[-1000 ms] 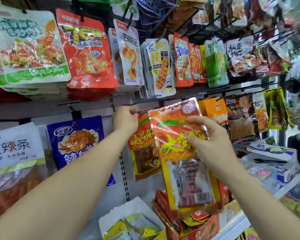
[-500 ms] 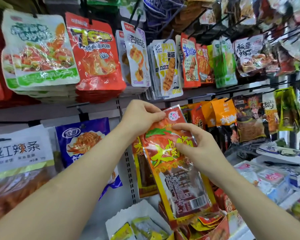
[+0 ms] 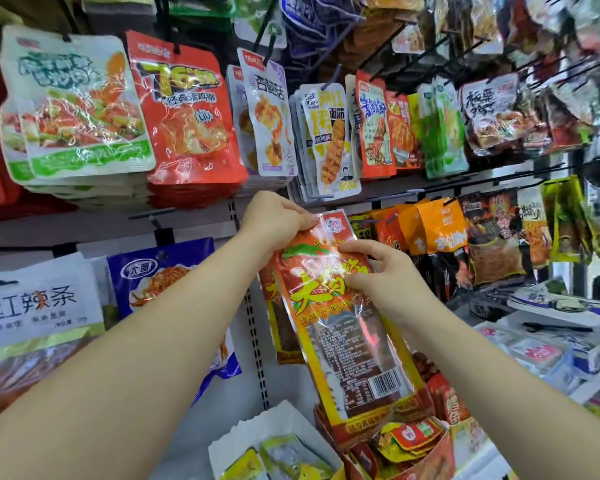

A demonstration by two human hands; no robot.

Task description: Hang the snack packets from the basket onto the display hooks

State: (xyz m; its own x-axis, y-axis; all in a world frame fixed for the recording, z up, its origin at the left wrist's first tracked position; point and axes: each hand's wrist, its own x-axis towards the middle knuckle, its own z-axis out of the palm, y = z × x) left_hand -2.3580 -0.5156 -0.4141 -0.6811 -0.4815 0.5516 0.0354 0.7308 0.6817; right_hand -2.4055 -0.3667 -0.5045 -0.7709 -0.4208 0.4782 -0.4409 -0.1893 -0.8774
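Gripping one long orange-and-red snack packet, both hands meet near its top: the left hand pinches the upper edge, and the right hand curls round the printed face just below. Behind the hands rises a pale wall panel with a slotted upright. Above them hang rows of packets, among them a red packet; below them, an open carton holds small sachets.

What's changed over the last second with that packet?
The left hand moved from the hook and now pinches the top of the orange packet, which has come left toward it. The right hand keeps gripping its front; the hanging packets stay put.
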